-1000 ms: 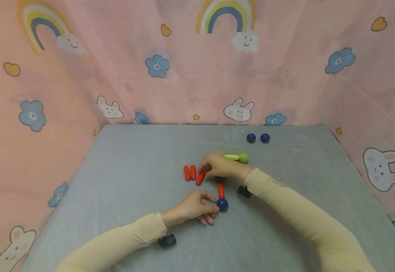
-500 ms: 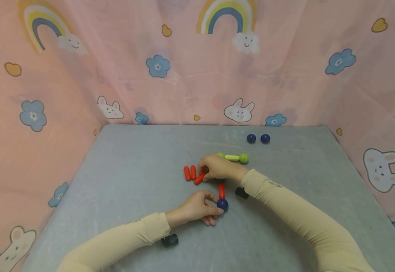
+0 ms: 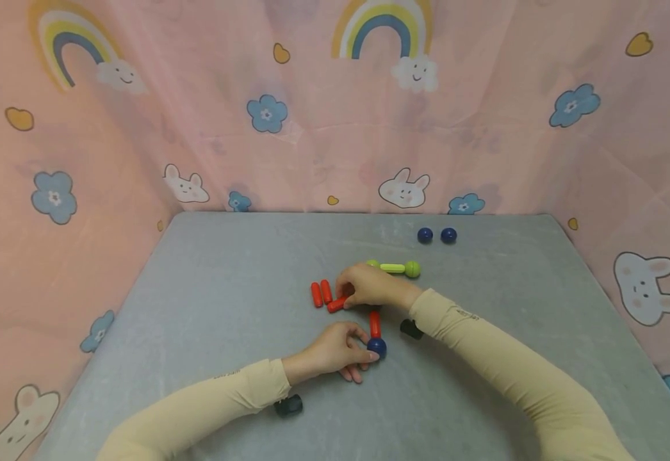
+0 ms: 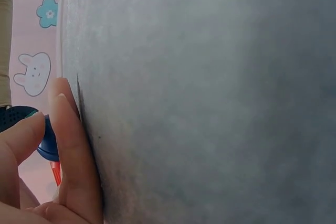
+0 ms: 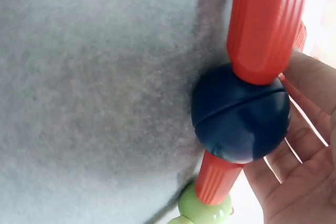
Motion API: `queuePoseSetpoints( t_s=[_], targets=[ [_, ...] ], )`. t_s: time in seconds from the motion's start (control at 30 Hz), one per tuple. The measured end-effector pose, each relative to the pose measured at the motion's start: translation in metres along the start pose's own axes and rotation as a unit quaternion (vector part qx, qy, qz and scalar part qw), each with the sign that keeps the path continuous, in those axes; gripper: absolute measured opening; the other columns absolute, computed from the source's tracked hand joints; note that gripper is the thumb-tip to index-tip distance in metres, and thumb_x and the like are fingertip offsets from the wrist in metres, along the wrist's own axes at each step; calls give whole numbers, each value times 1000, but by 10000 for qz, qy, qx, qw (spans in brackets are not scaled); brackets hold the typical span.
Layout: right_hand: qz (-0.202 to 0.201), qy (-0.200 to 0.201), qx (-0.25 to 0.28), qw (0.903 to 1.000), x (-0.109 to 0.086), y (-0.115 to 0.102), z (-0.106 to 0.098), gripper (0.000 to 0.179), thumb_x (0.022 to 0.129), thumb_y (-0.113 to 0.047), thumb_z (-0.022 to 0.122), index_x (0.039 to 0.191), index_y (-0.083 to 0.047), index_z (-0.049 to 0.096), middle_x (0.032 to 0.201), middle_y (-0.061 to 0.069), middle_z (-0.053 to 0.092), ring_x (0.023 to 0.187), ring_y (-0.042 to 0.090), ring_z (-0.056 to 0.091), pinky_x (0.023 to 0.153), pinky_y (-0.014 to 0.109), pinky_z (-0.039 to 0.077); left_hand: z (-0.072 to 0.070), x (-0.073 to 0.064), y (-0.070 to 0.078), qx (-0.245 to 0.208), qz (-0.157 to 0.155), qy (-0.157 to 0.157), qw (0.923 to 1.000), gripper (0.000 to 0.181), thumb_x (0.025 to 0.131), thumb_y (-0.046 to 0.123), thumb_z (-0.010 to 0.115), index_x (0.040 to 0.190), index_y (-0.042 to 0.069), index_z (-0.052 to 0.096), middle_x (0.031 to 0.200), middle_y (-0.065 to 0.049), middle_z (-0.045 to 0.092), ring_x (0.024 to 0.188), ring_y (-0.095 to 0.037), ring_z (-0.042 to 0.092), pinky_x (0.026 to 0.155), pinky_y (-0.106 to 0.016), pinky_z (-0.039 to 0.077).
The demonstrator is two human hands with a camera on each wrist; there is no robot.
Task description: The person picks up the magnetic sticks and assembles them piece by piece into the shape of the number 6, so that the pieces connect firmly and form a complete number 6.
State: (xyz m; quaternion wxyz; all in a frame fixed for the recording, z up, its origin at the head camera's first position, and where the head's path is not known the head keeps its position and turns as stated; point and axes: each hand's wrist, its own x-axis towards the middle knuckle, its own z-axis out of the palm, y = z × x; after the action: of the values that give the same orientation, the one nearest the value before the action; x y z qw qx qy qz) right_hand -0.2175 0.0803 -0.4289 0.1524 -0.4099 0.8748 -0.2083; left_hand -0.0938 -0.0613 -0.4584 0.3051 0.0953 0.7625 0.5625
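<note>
My left hand (image 3: 335, 352) pinches a blue ball (image 3: 376, 347) at the near end of a red rod (image 3: 375, 324); in the left wrist view, the ball (image 4: 48, 142) shows between thumb and fingers. My right hand (image 3: 369, 285) is farther back, with thumb and fingertips on another red rod (image 3: 337, 304). Beneath that palm, the right wrist view shows a second blue ball (image 5: 239, 121) joining a red rod (image 5: 268, 24) to another red rod (image 5: 219, 177), which meets a green ball (image 5: 205, 208). In the head view the right hand hides this middle ball.
Two loose red rods (image 3: 321, 293) lie left of the right hand. Behind it runs a green rod (image 3: 392, 268) with a green ball (image 3: 412, 269) at its end. Two blue balls (image 3: 437, 235) sit near the back edge. Pink printed cloth (image 3: 312, 147) surrounds the grey table (image 3: 225, 275).
The red rod at my right fingertips has turned from steeply slanted to nearly crosswise. My left hand has shifted slightly right, its thumb farther over the blue ball.
</note>
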Motion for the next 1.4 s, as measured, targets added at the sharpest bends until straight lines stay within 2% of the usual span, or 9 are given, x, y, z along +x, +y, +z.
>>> queuePoseSetpoints(
  t_s=[0.37, 0.63, 0.77, 0.97, 1.2, 1.4],
  targets=[
    [23, 559, 343, 9978, -19, 2, -15, 13, 82, -19, 81, 92, -17, 74, 89, -4, 72, 82, 11, 61, 77, 27, 53, 1, 0, -1, 145, 200, 57, 9997, 31, 87, 18, 76, 109, 4, 60, 74, -15, 72, 46, -10, 63, 43, -25, 54],
    [-28, 1142, 505, 9922, -41, 11, -21, 13, 81, -13, 81, 92, -13, 74, 89, -1, 71, 81, 14, 62, 76, 30, 56, -1, 0, 2, 250, 99, -50, 9996, 32, 88, 22, 77, 109, 6, 60, 74, -13, 72, 46, -10, 63, 44, -24, 54],
    [131, 1362, 706, 9881, -56, 18, -21, 16, 80, -11, 82, 94, -12, 75, 90, 0, 72, 82, 14, 64, 77, 31, 58, -1, 0, 2, 261, 97, -55, 9996, 33, 88, 24, 77, 110, 6, 60, 72, -10, 71, 46, -9, 63, 44, -24, 54],
    [483, 1421, 940, 9842, -78, 28, -17, 17, 81, -11, 81, 97, -11, 76, 94, 3, 73, 86, 15, 66, 78, 31, 60, 0, 0, 2, 283, 79, -22, 9996, 31, 88, 24, 76, 108, 7, 60, 71, -9, 70, 46, -10, 63, 43, -24, 53],
    [843, 1427, 1096, 9801, -105, 37, -10, 16, 82, -10, 80, 97, -13, 75, 93, 0, 72, 84, 12, 64, 76, 25, 58, 0, 0, 2, 326, 74, -41, 9994, 31, 88, 23, 76, 108, 7, 60, 70, -8, 70, 46, -9, 63, 43, -22, 52],
    [1149, 1388, 1154, 9768, -118, 45, -1, 17, 83, -14, 79, 99, -17, 75, 92, -3, 71, 82, 9, 62, 76, 22, 55, 0, 1, 2, 285, 41, -43, 9996, 30, 88, 22, 76, 108, 7, 60, 72, -10, 71, 46, -10, 63, 43, -23, 53]
  ],
)
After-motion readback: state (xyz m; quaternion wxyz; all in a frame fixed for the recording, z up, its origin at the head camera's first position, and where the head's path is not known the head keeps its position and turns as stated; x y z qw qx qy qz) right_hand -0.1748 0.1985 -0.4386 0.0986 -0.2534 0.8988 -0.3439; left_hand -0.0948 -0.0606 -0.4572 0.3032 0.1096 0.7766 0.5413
